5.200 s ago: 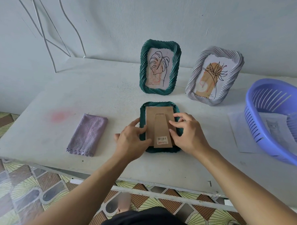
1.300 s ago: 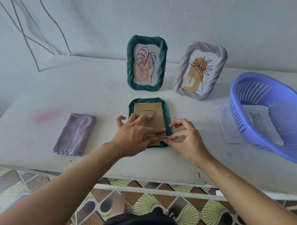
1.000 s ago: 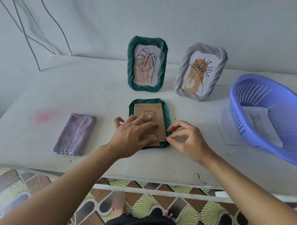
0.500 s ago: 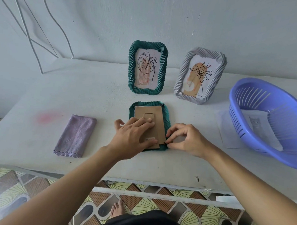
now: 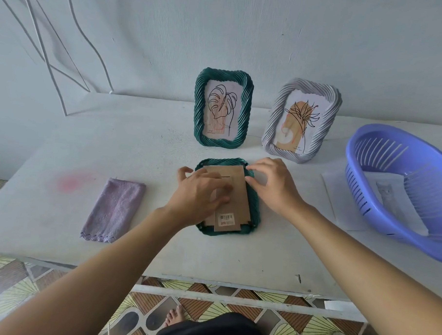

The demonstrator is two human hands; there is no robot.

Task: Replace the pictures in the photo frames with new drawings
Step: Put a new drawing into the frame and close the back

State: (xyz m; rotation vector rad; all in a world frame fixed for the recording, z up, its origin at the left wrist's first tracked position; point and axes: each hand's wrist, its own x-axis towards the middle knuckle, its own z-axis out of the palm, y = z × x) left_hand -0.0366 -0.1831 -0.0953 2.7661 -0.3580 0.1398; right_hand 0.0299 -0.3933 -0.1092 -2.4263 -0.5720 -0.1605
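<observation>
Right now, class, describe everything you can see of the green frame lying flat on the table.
The green frame has a green, rope-twisted rim and lies face down on the white table. Its brown cardboard back, with a stand flap and barcode label, faces up. The left hand presses flat on the back; the right hand touches its far right edge with fingertips.

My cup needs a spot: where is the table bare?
Bare: back left, behind the purple cloth, left of the upright green frame. Crowded: the middle, left hand and right hand on the face-down frame; the right, blue basket and paper.
</observation>
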